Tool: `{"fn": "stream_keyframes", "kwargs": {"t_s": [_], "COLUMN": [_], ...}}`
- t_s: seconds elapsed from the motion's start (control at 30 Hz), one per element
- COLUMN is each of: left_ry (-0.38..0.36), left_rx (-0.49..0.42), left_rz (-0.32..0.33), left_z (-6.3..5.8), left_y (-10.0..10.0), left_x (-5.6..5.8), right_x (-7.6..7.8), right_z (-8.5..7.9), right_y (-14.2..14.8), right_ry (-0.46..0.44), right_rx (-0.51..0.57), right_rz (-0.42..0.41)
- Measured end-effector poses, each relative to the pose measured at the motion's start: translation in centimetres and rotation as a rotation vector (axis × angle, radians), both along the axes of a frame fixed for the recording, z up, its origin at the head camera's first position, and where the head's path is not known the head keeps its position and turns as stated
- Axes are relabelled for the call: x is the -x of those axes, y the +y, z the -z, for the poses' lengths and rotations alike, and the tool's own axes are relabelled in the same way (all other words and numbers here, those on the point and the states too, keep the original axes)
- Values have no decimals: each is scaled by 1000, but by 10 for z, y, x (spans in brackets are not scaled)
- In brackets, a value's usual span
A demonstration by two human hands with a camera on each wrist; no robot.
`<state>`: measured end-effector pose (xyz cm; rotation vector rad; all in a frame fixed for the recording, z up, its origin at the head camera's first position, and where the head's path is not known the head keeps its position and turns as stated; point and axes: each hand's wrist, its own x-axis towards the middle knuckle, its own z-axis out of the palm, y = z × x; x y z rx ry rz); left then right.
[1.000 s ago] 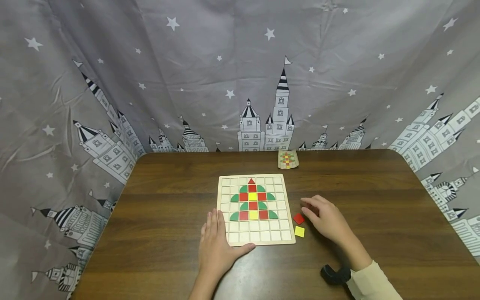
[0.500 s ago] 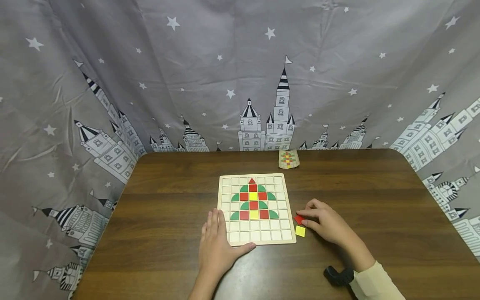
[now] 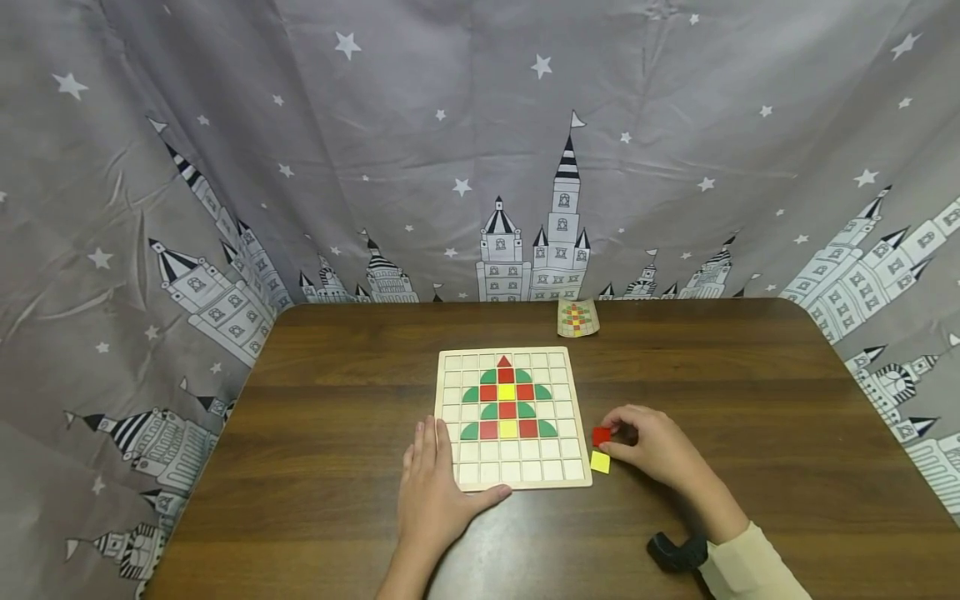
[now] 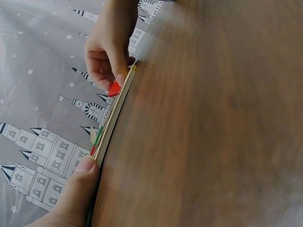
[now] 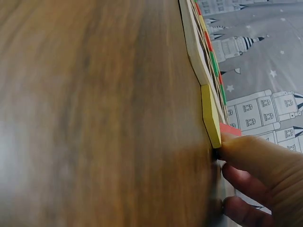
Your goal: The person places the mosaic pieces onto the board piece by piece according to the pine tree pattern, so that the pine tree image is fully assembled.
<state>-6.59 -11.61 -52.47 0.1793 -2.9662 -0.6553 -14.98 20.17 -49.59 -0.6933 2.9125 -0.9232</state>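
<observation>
A square wooden grid board (image 3: 517,473) lies on the table, with red, yellow and green tiles set in a tree shape. My left hand (image 3: 433,493) rests on its lower left corner, fingers straight along the left side and thumb on the front edge. To the right of the board, my right hand (image 3: 651,443) pinches a red square tile (image 3: 601,437) between thumb and fingers. The red tile also shows at the fingertips in the left wrist view. A yellow square tile (image 3: 600,462) lies flat just in front of it, close to the board's right edge.
A small picture card (image 3: 577,319) with the same tree pattern lies curled at the table's back edge. Behind the wooden table (image 3: 337,400) hangs a grey curtain (image 3: 420,150) printed with castles and stars. A black strap (image 3: 677,552) sits at the right wrist.
My right hand has come left and down to the red tile, taken it between thumb and fingers and turned it straighter. The left hand stays in place on the board.
</observation>
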Motion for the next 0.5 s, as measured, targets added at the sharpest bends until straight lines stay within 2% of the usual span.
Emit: {"fn": "stream_keyframes", "kwargs": {"t_s": [0.33,0.5], "left_ry": [-11,-17], "left_rx": [-3,-2], "left_rz": [-5,-6], "left_z": [1,0], "left_y": [0,0], "left_x": [0,0], "right_x": [-1,-1], "right_z": [4,5], "right_y": [-6,-9], "right_ry": [-97,-141], "right_rx": [121,137], "right_rz": [60,77]}}
